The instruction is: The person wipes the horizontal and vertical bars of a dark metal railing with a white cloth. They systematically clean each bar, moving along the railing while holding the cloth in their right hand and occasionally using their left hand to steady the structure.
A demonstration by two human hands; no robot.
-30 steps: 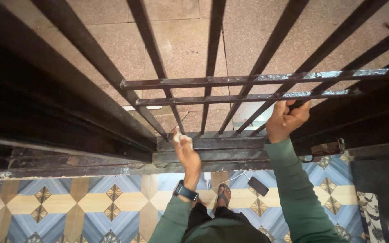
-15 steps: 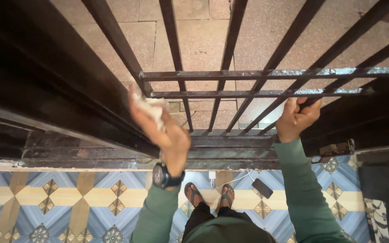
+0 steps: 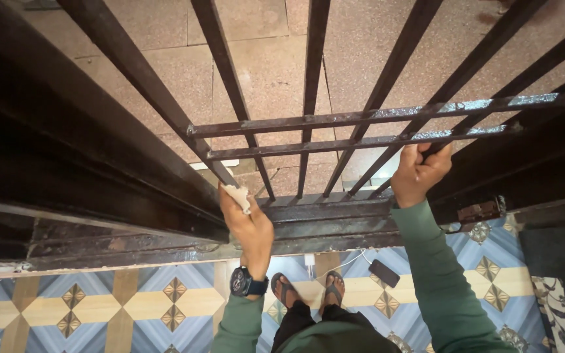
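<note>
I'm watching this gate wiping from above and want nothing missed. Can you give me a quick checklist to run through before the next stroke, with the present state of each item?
1. Cloth pinched in left hand: ok.
2. Cloth touching the vertical bar near its foot: ok.
3. Right hand gripping the gate's right-side bar: ok.
4. Feet in sandals flat on the tiled floor: ok.
5. Phone and cable on the floor close to the feet: not ok.
6. Bar clean: cannot tell.

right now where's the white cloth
In the head view, the white cloth is in the left hand, pressed against the foot of a vertical gate bar, left of centre.
</note>
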